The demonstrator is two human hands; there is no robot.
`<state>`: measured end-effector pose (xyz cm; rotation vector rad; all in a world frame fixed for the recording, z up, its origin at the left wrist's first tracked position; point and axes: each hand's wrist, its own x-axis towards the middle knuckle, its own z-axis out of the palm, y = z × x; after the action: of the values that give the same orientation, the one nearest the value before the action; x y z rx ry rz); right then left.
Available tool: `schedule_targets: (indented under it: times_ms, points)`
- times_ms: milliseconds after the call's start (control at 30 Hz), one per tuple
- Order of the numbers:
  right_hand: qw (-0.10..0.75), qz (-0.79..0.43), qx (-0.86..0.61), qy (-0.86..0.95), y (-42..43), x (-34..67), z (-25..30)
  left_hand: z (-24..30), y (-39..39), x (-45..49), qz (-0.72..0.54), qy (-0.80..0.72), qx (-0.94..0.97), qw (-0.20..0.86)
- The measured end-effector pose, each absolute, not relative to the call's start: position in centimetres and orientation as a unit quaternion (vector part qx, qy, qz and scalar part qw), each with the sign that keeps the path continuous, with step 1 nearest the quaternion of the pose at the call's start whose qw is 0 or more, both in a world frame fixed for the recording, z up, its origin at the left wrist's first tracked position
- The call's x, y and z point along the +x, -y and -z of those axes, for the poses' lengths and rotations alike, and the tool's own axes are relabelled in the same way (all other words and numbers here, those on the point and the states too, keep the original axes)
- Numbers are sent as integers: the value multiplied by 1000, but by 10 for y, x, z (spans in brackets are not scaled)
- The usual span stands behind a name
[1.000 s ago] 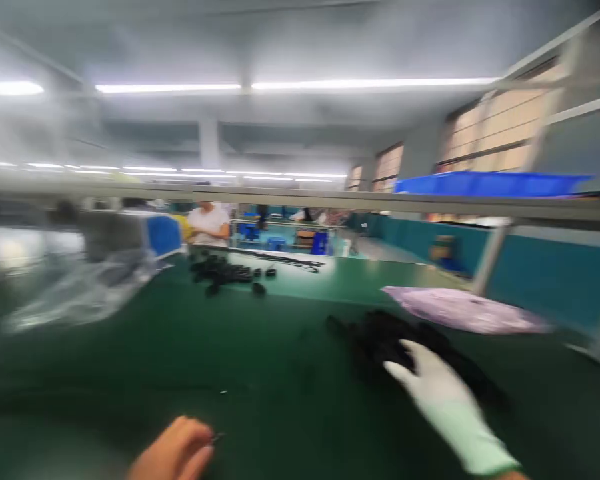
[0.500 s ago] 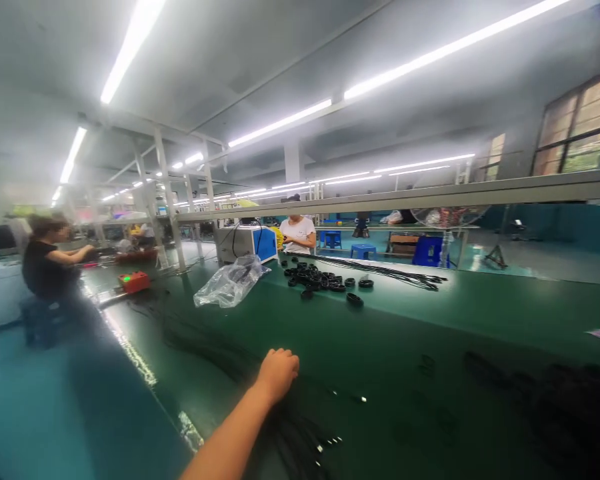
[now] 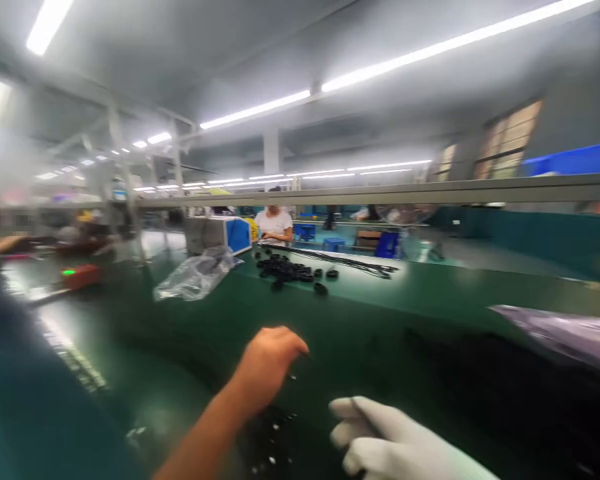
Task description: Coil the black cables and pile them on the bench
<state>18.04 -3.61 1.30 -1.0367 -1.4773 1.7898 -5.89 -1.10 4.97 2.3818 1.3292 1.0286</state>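
My bare left hand (image 3: pixel 270 360) is over the green table (image 3: pixel 350 340), its fingers pinched together. A thin dark end pokes out at the fingertips and looks like a black cable, though motion smears it. Below that hand lies a bundle of black cables (image 3: pixel 267 437) with small shiny ends. My right hand (image 3: pixel 375 433), in a white glove, reaches in from the lower right. Its fingers are half bent and apart, and I see nothing between them. A dark, blurred heap (image 3: pixel 510 393) spreads over the table to its right.
Black coiled cables (image 3: pixel 285 268) lie across the table, with straight cables (image 3: pixel 350 260) behind. Around them are a clear plastic bag (image 3: pixel 197 273), a blue-and-grey machine (image 3: pixel 220 235), a red box (image 3: pixel 81 275) and another bag (image 3: pixel 555 330). A person (image 3: pixel 275 223) sits beyond.
The view has swung to the right. My gloved right hand has come into view at the lower right. My left hand has turned, with its fingertips now pointing right.
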Motion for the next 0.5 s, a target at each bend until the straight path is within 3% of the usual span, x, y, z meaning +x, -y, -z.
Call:
schedule_targets:
  times_ms: [100,200,400,500]
  points:
    - [237,-795,-345,438,45,163,4,-54,19,-39,-290,-464,830,109]
    - [247,-864,-248,362,47,158,24,-51,31,-23,-217,-418,867,160]
    - [239,-855,-183,423,57,166,30,-42,29,-4,-266,-364,862,231]
    - [287,-840,-150,435,58,174,22,-18,18,-1,-266,-379,859,219]
